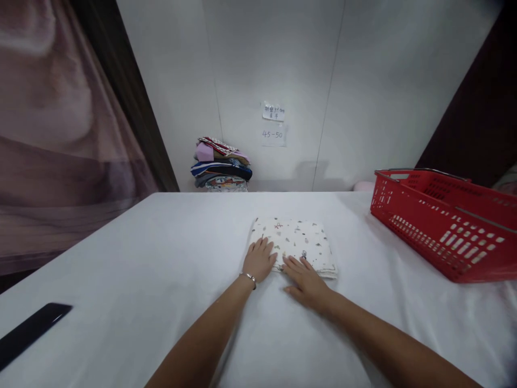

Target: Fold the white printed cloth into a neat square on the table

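Observation:
A folded white cloth with small printed figures lies on the white table, near its middle. My left hand rests flat on the cloth's near left corner, fingers stretched out, with a bracelet on its wrist. My right hand lies flat at the cloth's near edge, fingertips touching it. Neither hand holds anything.
A red plastic basket stands at the right side of the table. A stack of folded clothes sits at the back against the white wall. A flat black object lies at the near left edge. A pinkish curtain hangs left.

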A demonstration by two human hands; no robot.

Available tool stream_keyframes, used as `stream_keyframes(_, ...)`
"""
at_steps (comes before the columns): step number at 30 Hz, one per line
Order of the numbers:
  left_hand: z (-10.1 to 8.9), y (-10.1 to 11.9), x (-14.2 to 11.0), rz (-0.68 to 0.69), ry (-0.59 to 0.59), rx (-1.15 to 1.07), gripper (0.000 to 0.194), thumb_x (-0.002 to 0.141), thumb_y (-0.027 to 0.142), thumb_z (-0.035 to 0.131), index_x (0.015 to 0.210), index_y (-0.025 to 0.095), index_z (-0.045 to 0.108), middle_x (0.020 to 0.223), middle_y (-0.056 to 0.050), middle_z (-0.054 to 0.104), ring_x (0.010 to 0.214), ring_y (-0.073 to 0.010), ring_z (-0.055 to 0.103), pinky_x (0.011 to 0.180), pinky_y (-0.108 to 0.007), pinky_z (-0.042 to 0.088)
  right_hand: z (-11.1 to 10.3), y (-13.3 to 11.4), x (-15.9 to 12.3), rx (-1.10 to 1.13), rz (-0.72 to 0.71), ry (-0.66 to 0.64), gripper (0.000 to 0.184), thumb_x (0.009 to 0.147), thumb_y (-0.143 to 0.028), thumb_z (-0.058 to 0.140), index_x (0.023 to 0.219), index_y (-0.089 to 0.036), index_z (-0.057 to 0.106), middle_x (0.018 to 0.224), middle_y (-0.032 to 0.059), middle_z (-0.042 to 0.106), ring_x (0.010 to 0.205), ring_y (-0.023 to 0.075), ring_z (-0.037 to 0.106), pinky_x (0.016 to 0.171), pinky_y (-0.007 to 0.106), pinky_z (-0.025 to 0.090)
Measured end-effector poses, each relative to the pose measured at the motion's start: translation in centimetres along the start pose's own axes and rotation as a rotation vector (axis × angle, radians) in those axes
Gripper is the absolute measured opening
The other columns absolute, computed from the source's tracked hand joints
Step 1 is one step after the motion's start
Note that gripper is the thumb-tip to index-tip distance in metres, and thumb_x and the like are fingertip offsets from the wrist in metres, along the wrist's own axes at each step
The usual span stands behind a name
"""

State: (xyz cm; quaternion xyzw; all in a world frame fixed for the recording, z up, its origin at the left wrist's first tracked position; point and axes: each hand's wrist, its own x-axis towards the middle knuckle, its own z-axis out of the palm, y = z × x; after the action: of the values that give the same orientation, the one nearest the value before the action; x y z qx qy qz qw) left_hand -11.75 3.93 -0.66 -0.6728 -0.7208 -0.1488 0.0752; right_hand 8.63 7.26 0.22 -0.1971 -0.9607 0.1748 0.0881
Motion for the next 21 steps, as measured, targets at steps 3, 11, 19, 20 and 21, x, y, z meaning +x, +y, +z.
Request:
stream_keyframes(3, 0.1, -0.1, 0.1, -0.009, -0.051, -0.004, 0.045, 0.088, 0.04, 0.03, 0.126, 0.021, 0.043, 0.137, -0.008, 0.039, 0.129, -0.0237, 0.029, 0.104, -0.044, 0.025, -2.2, 0.4, 1.3, 0.116, 0.086, -0.01, 0.06, 0.086, -0.054, 0.032, 0.138, -0.025, 0.028, 0.145, 0.0055, 0.024, 0.133, 0.0227, 0.019, 0.106, 0.045, 0.017)
stream_keyframes(11, -0.4, 0.0, 0.2, -0.086, -0.169, -0.028, 0.045, 0.089, 0.042, 0.025, 0.13, 0.028, 0.038, 0.142, -0.002, 0.032, 0.132, -0.0216, 0.022, 0.106, -0.05, 0.015, -4.4, 7.7, 4.2, -0.22, 0.525, 0.121, 0.06, 0.088, -0.049, 0.029, 0.136, -0.013, 0.031, 0.146, 0.0137, 0.019, 0.135, 0.0271, 0.008, 0.103, 0.049, 0.013)
stream_keyframes(19, -2.4, -0.4, 4.5, -0.093, -0.4, -0.098, 0.044, 0.086, 0.048, 0.027, 0.124, 0.033, 0.045, 0.14, -0.004, 0.035, 0.129, -0.0275, 0.029, 0.098, -0.057, 0.026, -1.9, 9.3, 3.7, -0.284, 0.522, 0.149, 0.057, 0.088, -0.05, 0.026, 0.133, -0.015, 0.034, 0.144, 0.0135, 0.024, 0.133, 0.0285, 0.012, 0.101, 0.05, 0.016)
stream_keyframes(20, -2.5, -0.5, 5.6, -0.112, -0.357, -0.1, 0.046, 0.087, 0.049, 0.025, 0.125, 0.033, 0.044, 0.14, -0.005, 0.035, 0.13, -0.0278, 0.027, 0.098, -0.058, 0.025, -1.9, 9.3, 3.7, -0.281, 0.525, 0.152, 0.058, 0.088, -0.051, 0.026, 0.133, -0.015, 0.034, 0.144, 0.0134, 0.023, 0.133, 0.0288, 0.012, 0.101, 0.05, 0.015)
stream_keyframes(21, -2.5, -0.7, 6.7, -0.146, -0.299, -0.096, 0.049, 0.086, 0.051, 0.024, 0.127, 0.031, 0.041, 0.142, -0.006, 0.032, 0.131, -0.0279, 0.024, 0.1, -0.057, 0.022, -2.0, 9.3, 3.7, -0.275, 0.527, 0.152, 0.058, 0.088, -0.051, 0.026, 0.134, -0.015, 0.033, 0.145, 0.0134, 0.022, 0.133, 0.029, 0.011, 0.101, 0.05, 0.015)
